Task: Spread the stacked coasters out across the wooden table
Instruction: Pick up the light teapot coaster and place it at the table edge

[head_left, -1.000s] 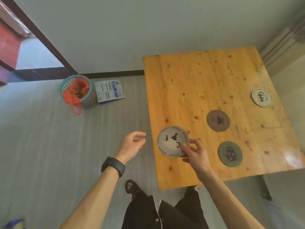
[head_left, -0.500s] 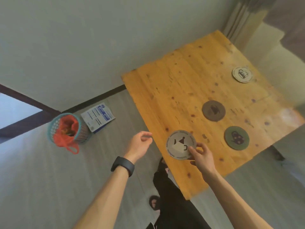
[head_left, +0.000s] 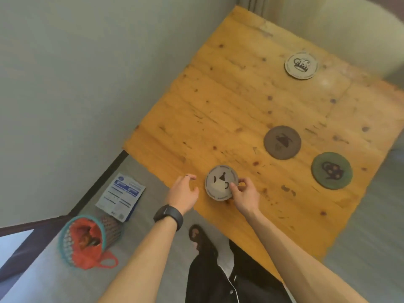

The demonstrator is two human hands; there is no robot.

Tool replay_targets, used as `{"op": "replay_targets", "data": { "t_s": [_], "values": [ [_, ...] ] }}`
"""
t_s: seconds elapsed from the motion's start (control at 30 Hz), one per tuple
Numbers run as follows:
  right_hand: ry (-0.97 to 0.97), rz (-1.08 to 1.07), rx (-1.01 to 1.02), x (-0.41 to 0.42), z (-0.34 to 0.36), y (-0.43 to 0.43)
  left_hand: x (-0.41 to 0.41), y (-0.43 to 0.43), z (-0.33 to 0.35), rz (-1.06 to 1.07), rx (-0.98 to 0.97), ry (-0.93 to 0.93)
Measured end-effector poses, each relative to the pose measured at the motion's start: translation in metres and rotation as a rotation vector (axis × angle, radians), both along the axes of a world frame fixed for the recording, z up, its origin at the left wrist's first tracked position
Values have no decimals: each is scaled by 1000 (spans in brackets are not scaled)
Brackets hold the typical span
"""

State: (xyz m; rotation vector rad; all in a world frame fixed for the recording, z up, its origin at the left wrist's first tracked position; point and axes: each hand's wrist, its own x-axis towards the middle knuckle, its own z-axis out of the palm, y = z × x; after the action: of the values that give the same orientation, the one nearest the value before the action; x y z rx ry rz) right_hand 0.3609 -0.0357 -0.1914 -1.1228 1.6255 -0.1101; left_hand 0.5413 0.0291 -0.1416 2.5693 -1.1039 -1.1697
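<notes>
My right hand (head_left: pixel 244 196) pinches the right edge of a pale grey coaster (head_left: pixel 219 184) with a cup picture, near the left front edge of the wooden table (head_left: pixel 220 110). My left hand (head_left: pixel 183 193), with a ring and a black wristband, hovers just left of that coaster, fingers loosely curled, holding nothing. Three more coasters lie apart on the table: a brown coaster (head_left: pixel 282 142), a green coaster (head_left: pixel 331 170) and a cream coaster (head_left: pixel 301 65) further back.
A teal basket (head_left: pixel 72 243) with a red bag inside stands on the floor at the left. A blue-and-white paper packet (head_left: pixel 121 196) lies beside it. A grey wall runs along the table's left side. My dark trousers and sandal show below.
The camera has swung, so the table sits more upright and closer. My left hand has moved nearer the pale coaster. My right hand still holds the coaster at the same table edge.
</notes>
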Motion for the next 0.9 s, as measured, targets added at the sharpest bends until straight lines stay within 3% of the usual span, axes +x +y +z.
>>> {"op": "replay_targets", "data": {
  "t_s": [0.17, 0.4, 0.63, 0.9],
  "values": [
    [205, 27, -47, 7, -16, 6, 20, -28, -42, -410, 41, -141],
    [356, -211, -25, 26, -18, 30, 46, -42, -79, -934, -5, -242],
    [375, -384, -169, 43, -27, 53, 69, -50, -85, -1012, -79, -204],
    [296, -287, -176, 54, -43, 68, 76, -53, -92, -1013, -101, -181]
  ]
}}
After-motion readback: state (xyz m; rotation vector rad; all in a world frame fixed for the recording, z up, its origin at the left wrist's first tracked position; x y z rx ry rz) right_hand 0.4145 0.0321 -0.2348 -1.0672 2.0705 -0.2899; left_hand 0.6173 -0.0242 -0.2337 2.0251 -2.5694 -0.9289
